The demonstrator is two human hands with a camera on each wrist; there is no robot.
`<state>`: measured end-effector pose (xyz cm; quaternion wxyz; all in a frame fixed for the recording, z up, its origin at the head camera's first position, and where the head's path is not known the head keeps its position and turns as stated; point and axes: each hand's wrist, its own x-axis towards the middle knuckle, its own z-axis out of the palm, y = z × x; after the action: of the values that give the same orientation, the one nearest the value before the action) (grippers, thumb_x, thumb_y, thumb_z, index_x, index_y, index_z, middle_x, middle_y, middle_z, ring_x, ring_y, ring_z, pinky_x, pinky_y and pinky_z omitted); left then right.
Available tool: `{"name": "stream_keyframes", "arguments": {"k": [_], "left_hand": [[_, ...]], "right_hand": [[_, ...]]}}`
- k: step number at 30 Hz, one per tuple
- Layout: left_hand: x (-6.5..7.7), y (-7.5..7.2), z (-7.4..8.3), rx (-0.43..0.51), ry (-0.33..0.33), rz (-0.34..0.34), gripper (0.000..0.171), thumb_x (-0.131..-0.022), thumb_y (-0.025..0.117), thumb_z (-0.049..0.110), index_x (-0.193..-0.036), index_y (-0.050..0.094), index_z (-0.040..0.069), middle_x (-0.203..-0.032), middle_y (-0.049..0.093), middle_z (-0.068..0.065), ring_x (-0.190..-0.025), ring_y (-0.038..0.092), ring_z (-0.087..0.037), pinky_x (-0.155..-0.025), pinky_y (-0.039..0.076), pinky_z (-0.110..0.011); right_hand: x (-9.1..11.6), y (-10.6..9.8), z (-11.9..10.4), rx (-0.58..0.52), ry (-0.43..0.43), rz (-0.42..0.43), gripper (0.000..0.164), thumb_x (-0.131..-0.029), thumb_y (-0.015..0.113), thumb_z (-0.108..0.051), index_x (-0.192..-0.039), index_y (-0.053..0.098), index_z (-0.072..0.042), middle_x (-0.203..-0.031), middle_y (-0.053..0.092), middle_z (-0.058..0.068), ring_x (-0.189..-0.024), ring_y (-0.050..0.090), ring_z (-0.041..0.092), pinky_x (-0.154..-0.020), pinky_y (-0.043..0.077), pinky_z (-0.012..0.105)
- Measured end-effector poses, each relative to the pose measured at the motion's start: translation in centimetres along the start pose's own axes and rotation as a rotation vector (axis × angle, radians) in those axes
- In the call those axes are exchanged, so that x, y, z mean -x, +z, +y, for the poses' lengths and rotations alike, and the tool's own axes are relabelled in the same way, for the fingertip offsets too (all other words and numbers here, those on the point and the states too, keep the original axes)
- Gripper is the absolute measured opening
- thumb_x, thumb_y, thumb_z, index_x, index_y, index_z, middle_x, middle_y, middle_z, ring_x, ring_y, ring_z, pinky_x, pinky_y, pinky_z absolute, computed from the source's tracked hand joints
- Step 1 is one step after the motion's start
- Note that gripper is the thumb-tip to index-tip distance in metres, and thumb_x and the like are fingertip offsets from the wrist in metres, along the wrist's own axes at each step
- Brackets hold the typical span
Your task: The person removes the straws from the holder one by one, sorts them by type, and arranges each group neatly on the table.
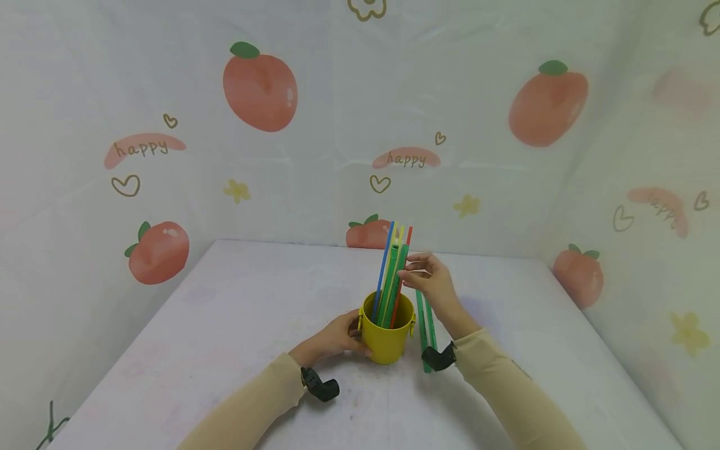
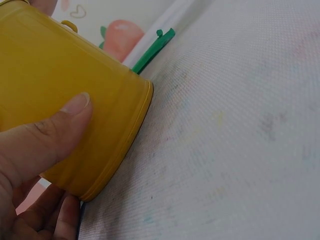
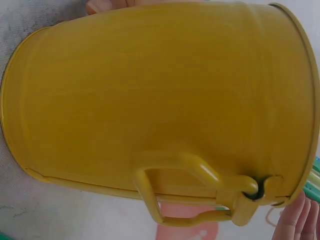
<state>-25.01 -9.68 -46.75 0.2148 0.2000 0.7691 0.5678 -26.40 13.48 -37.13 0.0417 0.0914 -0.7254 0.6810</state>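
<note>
A small yellow bucket (image 1: 385, 345) with side handles stands upright on the table. My left hand (image 1: 333, 337) grips its left side, the thumb lying on the wall in the left wrist view and the fingers round the far side near the base. Several long thin sticks lean in the bucket: a blue stick (image 1: 383, 269), a red stick (image 1: 409, 236), yellow ones and wider green sticks (image 1: 389, 284). My right hand (image 1: 435, 286) is above the rim at the right, its thumb and fingers pinching a green stick (image 1: 402, 253) whose lower end is inside the bucket.
Two more green sticks (image 1: 424, 331) lie on the white table (image 1: 270, 325) just right of the bucket, partly below the right forearm. A white cloth wall (image 1: 332, 125) with printed fruit rises behind the table, and another stands at the right.
</note>
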Motion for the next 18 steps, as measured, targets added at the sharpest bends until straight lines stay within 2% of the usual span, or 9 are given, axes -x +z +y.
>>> {"name": "stream_keyframes", "arguments": {"k": [8,18], "left_hand": [[-0.11,0.00,-0.13,-0.002,-0.004,-0.002,0.084,-0.074,0.084,0.011,-0.145,0.041,0.013,-0.146,0.047,-0.006,-0.137,0.043,-0.032,-0.114,0.035,-0.050],[-0.27,0.00,-0.22,0.004,-0.019,0.003,0.085,-0.073,0.084,0.011,-0.146,0.040,0.013,-0.146,0.047,-0.006,-0.136,0.043,-0.033,-0.114,0.035,-0.050]], "right_hand": [[-0.01,0.38,-0.02,0.023,0.037,0.005,0.042,-0.085,0.073,-0.007,-0.119,0.051,0.003,-0.096,0.056,0.003,-0.080,0.063,0.007,-0.076,0.059,0.023],[-0.05,0.62,-0.01,0.062,0.029,-0.005,0.037,-0.084,0.072,-0.002,-0.115,0.051,0.002,-0.093,0.054,0.003,-0.076,0.063,0.007,-0.074,0.060,0.026]]}}
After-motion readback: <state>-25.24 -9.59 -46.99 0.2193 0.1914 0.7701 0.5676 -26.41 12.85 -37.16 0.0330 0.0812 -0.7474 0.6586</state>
